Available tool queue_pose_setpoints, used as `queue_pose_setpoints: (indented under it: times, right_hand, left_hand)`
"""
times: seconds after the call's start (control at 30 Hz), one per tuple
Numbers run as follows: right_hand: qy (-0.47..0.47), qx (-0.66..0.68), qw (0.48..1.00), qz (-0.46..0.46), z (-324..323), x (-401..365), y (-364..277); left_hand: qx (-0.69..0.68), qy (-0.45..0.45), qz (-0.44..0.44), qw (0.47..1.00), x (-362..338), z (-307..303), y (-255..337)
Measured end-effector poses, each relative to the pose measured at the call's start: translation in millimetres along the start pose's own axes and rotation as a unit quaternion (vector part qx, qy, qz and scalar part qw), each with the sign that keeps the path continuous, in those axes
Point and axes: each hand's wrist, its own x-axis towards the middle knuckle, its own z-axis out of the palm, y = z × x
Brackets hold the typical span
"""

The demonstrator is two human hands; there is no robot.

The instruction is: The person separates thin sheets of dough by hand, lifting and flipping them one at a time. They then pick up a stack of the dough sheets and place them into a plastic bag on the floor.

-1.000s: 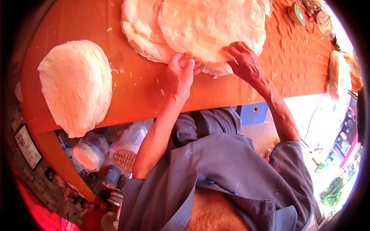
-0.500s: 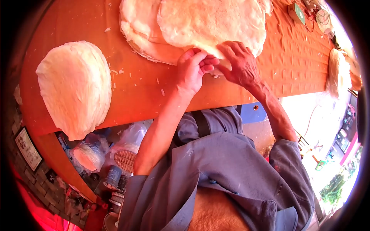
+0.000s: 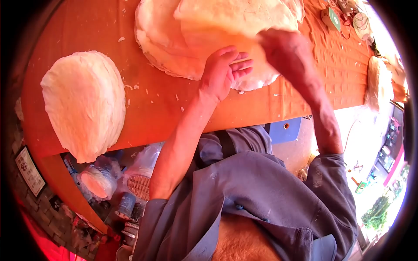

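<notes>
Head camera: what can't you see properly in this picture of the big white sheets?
Right hand: head view, motion-blurred; its fingers smear into the raised sheet, so the grip is unclear.
Stack of sheets: cut by the top edge; layers too thin to count.
Small gadgets far right: too small, warped by the lens.

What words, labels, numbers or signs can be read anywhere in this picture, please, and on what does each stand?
None can be read.
Framed picture at lower left: a pattern, any lettering too small.
Green-faced box on the orange table: markings blurred.
Bags under the table: no print legible.
</notes>
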Motion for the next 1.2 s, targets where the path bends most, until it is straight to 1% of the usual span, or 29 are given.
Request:
queue_pose_setpoints:
  times: [0.03,0.07,0.1,0.13,0.17,0.2,0.23,0.27,0.33,0.37,0.43,0.53,0.6,0.67,0.73,0.77,0.83,0.9,0.97,1.0,1.03,1.07,1.17,1.2]
  right_hand:
    - [-0.04,-0.005,0.999,-0.021,16.6,-6.7,-5.8]
    - [-0.077,0.015,0.997,-0.002,21.0,-14.0,-10.6]
    - [-0.049,0.002,0.999,0.015,21.7,-10.6,-3.2]
    - [-0.022,-0.01,0.999,0.034,20.9,-7.5,12.7]
    - [0.002,-0.022,0.998,0.056,18.3,-6.8,32.7]
    - [-0.033,-0.083,0.986,0.14,10.3,-2.5,72.3]
    - [-0.065,-0.145,0.962,0.221,-7.8,8.8,104.8]
    - [-0.029,-0.181,0.953,0.243,-26.8,20.8,127.7]
    - [0.132,-0.202,0.958,0.154,-78.3,57.2,140.7]
    - [0.192,-0.217,0.951,0.109,-101.4,70.5,139.4]
    - [0.27,-0.236,0.933,0.043,-135.3,83.9,127.4]
    - [0.338,-0.244,0.908,-0.023,-170.1,77.7,99.2]
    - [0.33,-0.302,0.895,-0.004,-181.7,81.7,96.3]
    - [0.317,-0.296,0.901,-0.01,-179.1,79.0,82.9]
    - [0.242,-0.15,0.958,0.026,-164.7,64.6,31.1]
    - [0.21,-0.078,0.973,0.052,-157.6,57.4,5.2]
    - [0.084,0.059,0.987,0.121,-116.0,18.8,29.3]
    - [-0.014,-0.033,0.999,0.006,-54.6,9.6,-6.0]
    - [-0.083,0.038,0.996,0.001,17.5,-21.0,-11.2]
    - [-0.084,0.055,0.995,0.0,48.5,-39.3,-9.8]
    - [-0.085,0.072,0.994,-0.003,66.0,-50.8,-9.0]
    - [-0.103,0.075,0.992,0.019,62.6,-54.8,-16.9]
    - [-0.076,0.073,0.994,0.023,61.7,-64.3,-24.7]
    - [-0.086,0.08,0.993,0.035,55.6,-65.7,-29.8]
  left_hand:
    - [0.007,-0.007,0.006,1.0,7.2,-4.6,-2.0]
    - [0.014,-0.014,0.011,1.0,18.6,-12.5,-6.1]
    - [0.022,-0.02,0.019,0.999,26.4,-16.3,-8.4]
    - [0.055,0.074,-0.005,0.996,26.7,-11.7,-8.1]
    - [0.01,0.059,-0.006,0.998,33.6,-25.3,-13.5]
    - [0.015,0.06,-0.011,0.998,30.9,-21.1,-10.3]
    - [0.021,0.057,-0.012,0.998,29.3,-15.5,-5.7]
    - [0.016,0.058,-0.016,0.998,27.5,-17.0,-7.0]
    - [0.007,0.057,-0.018,0.998,31.5,-21.1,-8.1]
    - [0.008,0.058,-0.018,0.998,32.1,-19.9,-6.7]
    - [0.007,0.064,-0.021,0.998,30.1,-18.8,-5.9]
    - [0.005,0.07,-0.03,0.997,30.1,-17.1,-3.8]
    - [0.006,0.063,-0.025,0.998,32.5,-20.2,-5.0]
    - [0.008,0.058,-0.02,0.998,32.1,-22.7,-7.6]
    - [0.009,0.052,-0.012,0.999,31.8,-21.7,-7.8]
    - [0.029,0.059,-0.009,0.998,29.1,-19.5,-6.5]
    - [0.07,0.076,-0.003,0.995,14.9,-14.7,-4.7]
    - [0.124,0.11,0.012,0.986,-8.5,-23.6,-2.2]
    - [0.182,0.163,0.027,0.969,-36.1,-35.2,0.2]
    - [0.211,0.197,0.037,0.957,-47.9,-41.1,0.1]
    - [0.238,0.231,0.048,0.942,-56.9,-47.2,-0.8]
    - [0.203,0.242,0.049,0.948,-61.9,-53.4,-3.1]
    - [0.131,0.212,0.009,0.968,-62.2,-52.1,-8.8]
    - [0.123,0.203,0.007,0.971,-60.2,-48.6,-8.2]
